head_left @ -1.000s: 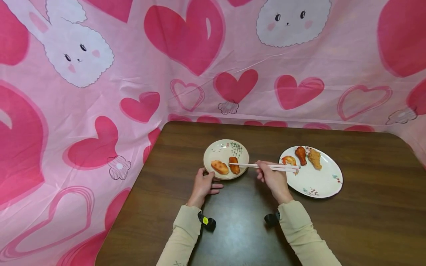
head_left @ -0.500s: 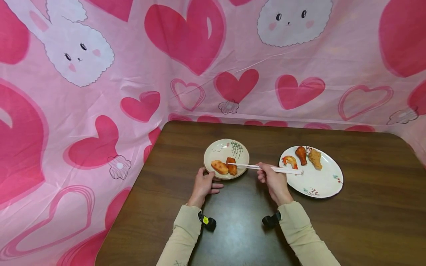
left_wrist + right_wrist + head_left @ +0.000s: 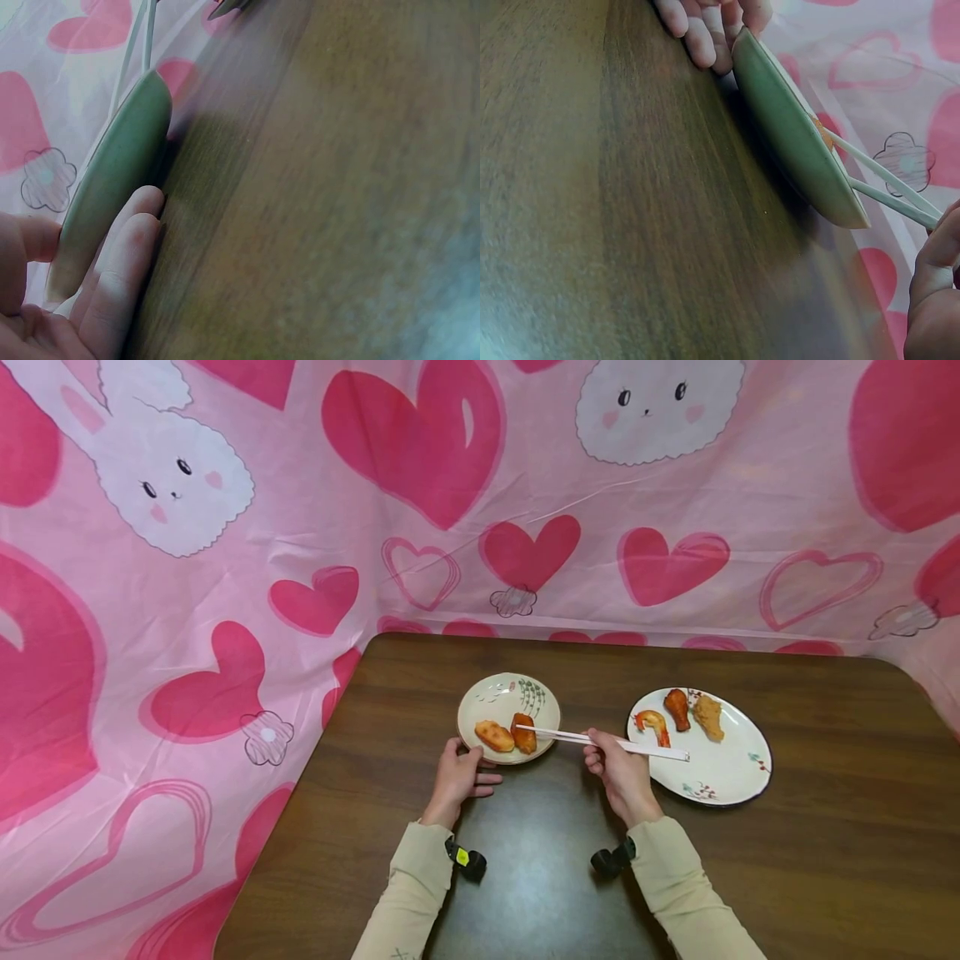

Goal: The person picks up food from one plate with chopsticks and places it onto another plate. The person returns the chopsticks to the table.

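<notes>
Chopsticks (image 3: 647, 749) point left, gripped by right hand (image 3: 621, 772); left hand (image 3: 453, 778) apparently pinches small plate (image 3: 497, 707).

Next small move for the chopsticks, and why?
Probably have the right hand ease the chopsticks up off the brown piece: it appears to lie on the small plate beside the paler piece, and the left hand holds the rim. Whether the tips grip it, I can't tell.

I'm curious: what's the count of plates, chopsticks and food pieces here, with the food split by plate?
Plates (small plate, large plate): 2
Chopsticks: 2
Food pieces on small plate: 2
Food pieces on large plate: 3
Total: 9
</notes>
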### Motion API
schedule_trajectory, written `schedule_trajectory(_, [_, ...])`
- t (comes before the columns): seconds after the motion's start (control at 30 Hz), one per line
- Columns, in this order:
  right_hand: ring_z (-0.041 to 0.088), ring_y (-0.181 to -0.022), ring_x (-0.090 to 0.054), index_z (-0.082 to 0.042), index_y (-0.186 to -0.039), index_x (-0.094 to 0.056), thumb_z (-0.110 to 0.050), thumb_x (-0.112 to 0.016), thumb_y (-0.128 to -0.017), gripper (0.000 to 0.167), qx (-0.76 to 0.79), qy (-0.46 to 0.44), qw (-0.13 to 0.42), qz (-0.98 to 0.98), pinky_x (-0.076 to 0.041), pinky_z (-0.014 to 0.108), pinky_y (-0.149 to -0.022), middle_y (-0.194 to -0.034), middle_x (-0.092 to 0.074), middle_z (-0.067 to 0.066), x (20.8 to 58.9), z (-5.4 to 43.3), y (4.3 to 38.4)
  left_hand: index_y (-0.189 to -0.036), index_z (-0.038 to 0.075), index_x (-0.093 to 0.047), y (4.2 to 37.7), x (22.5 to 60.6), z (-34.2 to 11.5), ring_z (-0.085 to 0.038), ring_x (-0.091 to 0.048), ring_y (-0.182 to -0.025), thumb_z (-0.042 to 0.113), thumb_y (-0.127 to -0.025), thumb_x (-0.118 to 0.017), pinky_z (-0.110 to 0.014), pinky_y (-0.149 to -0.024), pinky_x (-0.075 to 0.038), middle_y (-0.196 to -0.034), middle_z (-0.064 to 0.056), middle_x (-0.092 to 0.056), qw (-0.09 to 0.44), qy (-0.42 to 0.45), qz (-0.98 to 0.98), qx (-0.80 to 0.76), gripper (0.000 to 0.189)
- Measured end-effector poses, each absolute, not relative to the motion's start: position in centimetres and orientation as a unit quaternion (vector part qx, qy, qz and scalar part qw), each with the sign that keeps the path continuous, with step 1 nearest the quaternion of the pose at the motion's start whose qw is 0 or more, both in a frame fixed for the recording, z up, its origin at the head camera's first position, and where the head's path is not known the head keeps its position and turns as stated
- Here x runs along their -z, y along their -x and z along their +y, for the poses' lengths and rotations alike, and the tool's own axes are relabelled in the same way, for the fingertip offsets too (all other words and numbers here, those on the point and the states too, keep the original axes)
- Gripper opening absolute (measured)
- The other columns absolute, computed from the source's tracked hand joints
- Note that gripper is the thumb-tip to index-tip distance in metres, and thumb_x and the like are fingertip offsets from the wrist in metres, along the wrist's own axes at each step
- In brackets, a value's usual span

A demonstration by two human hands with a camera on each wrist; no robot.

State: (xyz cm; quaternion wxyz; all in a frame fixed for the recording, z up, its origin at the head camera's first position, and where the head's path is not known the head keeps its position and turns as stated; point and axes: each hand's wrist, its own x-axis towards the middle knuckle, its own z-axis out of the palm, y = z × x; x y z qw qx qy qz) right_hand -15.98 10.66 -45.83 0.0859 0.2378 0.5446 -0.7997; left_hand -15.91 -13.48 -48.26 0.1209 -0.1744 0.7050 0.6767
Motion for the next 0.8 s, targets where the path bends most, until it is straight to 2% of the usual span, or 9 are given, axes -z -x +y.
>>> schedule_trajectory(0.23, [0.004, -0.053, -0.055, -0.010, -0.094, -0.064, -0.021, -0.058, -0.096, 0.012, 0.799, -0.241, 0.083, 0.544, -0.049, 0.012, -0.052, -0.063, -0.063, -0.006, 45.5, 10.9, 15.8, -0.136, 0.007, -0.032, 16.0, 48.3, -13.6, -0.021, -0.074, -0.072, 0.022, -0.100, -0.044, -0.035, -0.060, -0.061, -0.105, -0.020, -0.071, 0.128, 0.174, 0.701, -0.680, 0.041])
schedule_trajectory(0.47, [0.005, -0.055, -0.056, -0.012, -0.096, -0.063, -0.023, -0.057, -0.097, 0.013, 0.796, -0.246, 0.085, 0.547, -0.050, 0.012, -0.055, -0.066, -0.064, -0.006, 45.3, 11.3, 15.5, -0.138, 0.002, -0.030, 16.0, 48.3, -13.7, -0.028, -0.074, -0.076, 0.017, -0.101, -0.042, -0.038, -0.061, -0.061, -0.107, -0.024, -0.069, 0.136, 0.167, 0.701, -0.679, 0.042])
schedule_trajectory(0.63, [0.005, -0.054, -0.056, -0.012, -0.094, -0.064, -0.023, -0.057, -0.096, 0.013, 0.801, -0.242, 0.083, 0.541, -0.050, 0.012, -0.054, -0.064, -0.064, -0.006, 45.1, 11.4, 15.4, -0.139, 0.007, -0.030, 16.0, 48.3, -13.5, -0.023, -0.074, -0.074, 0.022, -0.101, -0.043, -0.035, -0.060, -0.061, -0.107, -0.021, -0.070, 0.131, 0.176, 0.701, -0.678, 0.043])
schedule_trajectory(0.8, [0.005, -0.056, -0.055, -0.012, -0.098, -0.064, -0.023, -0.055, -0.097, 0.014, 0.807, -0.242, 0.087, 0.531, -0.050, 0.012, -0.055, -0.066, -0.063, -0.006, 44.7, 11.7, 15.2, -0.137, 0.007, -0.032, 15.9, 48.3, -13.4, -0.022, -0.074, -0.073, 0.022, -0.100, -0.043, -0.035, -0.060, -0.061, -0.105, -0.020, -0.071, 0.121, 0.174, 0.709, -0.673, 0.041])
